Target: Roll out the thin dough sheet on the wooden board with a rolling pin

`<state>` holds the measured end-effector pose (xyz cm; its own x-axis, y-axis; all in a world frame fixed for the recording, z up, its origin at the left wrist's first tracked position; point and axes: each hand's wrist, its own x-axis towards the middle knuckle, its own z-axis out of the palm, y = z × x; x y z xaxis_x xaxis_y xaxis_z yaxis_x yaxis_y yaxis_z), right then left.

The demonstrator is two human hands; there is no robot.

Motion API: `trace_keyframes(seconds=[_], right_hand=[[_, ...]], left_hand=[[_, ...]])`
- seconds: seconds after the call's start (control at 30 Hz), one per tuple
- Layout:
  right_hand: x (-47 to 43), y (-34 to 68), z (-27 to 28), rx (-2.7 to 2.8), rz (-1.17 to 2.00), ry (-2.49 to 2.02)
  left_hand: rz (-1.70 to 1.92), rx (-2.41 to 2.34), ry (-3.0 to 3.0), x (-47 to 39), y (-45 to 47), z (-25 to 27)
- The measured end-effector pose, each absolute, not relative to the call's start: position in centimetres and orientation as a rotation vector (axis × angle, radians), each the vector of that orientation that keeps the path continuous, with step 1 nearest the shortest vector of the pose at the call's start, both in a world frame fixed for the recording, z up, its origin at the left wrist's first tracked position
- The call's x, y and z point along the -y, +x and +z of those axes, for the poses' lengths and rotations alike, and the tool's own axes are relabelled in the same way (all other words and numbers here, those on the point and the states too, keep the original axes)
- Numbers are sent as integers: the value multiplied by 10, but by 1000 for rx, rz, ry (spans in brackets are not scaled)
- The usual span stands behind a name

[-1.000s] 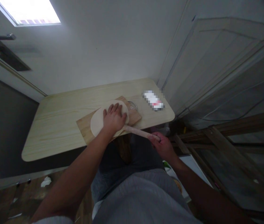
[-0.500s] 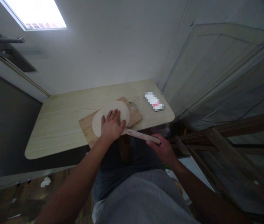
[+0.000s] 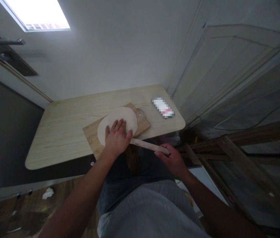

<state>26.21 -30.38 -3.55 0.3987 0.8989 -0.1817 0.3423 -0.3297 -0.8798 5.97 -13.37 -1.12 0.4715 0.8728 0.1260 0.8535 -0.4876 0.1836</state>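
Observation:
A round, flat sheet of pale dough (image 3: 121,114) lies on a wooden cutting board (image 3: 92,132). My left hand (image 3: 118,137) rests flat on the near part of the dough, fingers spread. My right hand (image 3: 173,157) is closed around the right end of a pale wooden rolling pin (image 3: 148,144), off the table's front edge. The pin slants up to the left, and its other end disappears beside or beneath my left hand, so whether that hand touches it I cannot tell.
The board lies on a light wood-grain table (image 3: 62,122), its metal ring handle (image 3: 142,112) at the right. Farther right is a phone (image 3: 163,107), its screen pixelated. A white door with a lever handle (image 3: 3,41) stands behind; wooden beams (image 3: 239,162) are at the right.
My left hand has slid slightly back towards me and left over the dough. My right hand keeps its hold on the rolling pin, nearly unmoved.

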Motion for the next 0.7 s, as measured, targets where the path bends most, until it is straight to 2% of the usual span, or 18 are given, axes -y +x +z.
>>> trace_keyframes(seconds=[0.47,0.7], right_hand=[[305,266,-37,1154,895,-1854],[300,252,-38,1172,910,-1792]], left_hand=[[364,-1565,2565,160,43,-12],[543,-1589,2434,149,40,-8]])
